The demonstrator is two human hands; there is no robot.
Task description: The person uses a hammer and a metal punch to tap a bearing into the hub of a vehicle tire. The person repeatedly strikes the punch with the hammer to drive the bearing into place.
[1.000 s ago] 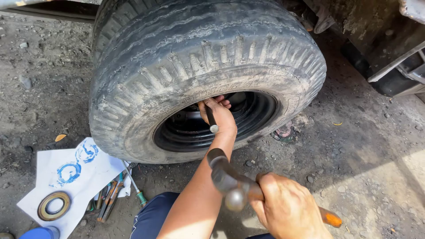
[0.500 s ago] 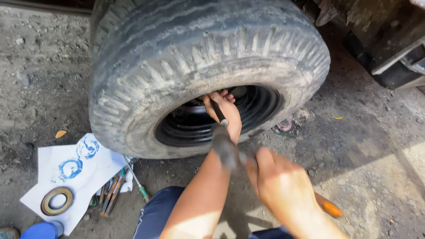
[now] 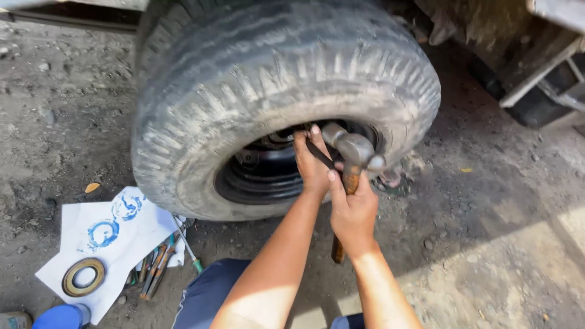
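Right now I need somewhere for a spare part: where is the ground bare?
Bare dirt lies right of the hammer and tyre. More lies left of the tyre, above the white paper. It is crowded around the paper: ring seal, hand tools.

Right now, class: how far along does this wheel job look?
Done: the tools and a ring seal lie set out on the white sheet. In hand: the left hand holds a dark punch at the wheel's centre, the right hand the hammer against it. Left: the tyre is still on the vehicle.
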